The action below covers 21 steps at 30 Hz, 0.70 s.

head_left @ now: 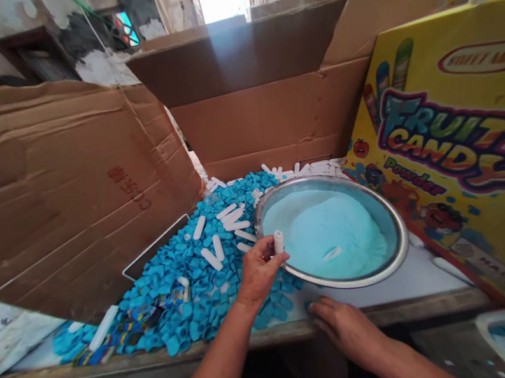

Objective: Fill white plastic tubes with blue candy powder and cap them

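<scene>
My left hand (pixel 259 270) is closed around a small white plastic tube (pixel 279 241), held upright at the near left rim of a metal bowl (pixel 400 248). The bowl holds light blue powder (pixel 327 231), and another white tube (pixel 332 254) lies in the powder. My right hand (pixel 340 323) rests at the table's front edge below the bowl, fingers curled over a blue cap (pixel 309 304). A heap of blue caps (pixel 192 289) with several white tubes (pixel 216 246) scattered on it lies left of the bowl.
Brown cardboard boxes stand at the left (pixel 55 196) and behind (pixel 258 104). A yellow "Fruit Candy Powder" carton (pixel 477 145) leans at the right. Colourful wrappers (pixel 134 321) lie among the caps. A white bag (pixel 0 334) sits at the far left.
</scene>
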Each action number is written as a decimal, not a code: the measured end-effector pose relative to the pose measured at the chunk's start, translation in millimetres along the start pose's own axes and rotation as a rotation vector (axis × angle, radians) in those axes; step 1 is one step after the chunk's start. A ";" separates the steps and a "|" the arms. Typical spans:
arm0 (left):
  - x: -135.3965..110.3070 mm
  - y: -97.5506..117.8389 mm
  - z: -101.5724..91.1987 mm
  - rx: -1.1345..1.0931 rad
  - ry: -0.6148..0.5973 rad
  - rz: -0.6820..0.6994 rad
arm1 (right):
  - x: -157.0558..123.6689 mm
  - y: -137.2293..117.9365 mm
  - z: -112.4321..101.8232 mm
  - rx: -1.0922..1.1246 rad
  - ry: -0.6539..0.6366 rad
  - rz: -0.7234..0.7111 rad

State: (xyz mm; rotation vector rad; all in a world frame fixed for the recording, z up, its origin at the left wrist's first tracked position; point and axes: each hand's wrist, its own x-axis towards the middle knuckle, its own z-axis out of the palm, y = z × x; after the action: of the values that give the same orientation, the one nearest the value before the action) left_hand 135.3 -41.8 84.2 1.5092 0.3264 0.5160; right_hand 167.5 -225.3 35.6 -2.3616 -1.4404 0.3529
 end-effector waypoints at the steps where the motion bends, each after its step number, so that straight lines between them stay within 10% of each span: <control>1: -5.9 3.6 -7.9 -0.027 0.016 0.001 | 7.7 -2.1 7.6 -0.002 0.005 0.015; 9: -54.1 0.8 -69.0 -0.029 0.269 -0.120 | 67.1 -31.3 24.0 -0.171 -0.076 0.051; 21: -77.2 -25.7 -73.6 -0.082 0.124 -0.247 | 61.7 -21.5 39.0 0.241 0.122 -0.061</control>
State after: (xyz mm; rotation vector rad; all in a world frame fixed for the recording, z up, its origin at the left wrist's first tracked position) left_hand 35.0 -17.9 46.5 1.3379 0.5742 0.4216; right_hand 163.0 -154.7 7.4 -2.1053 -1.3303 0.3392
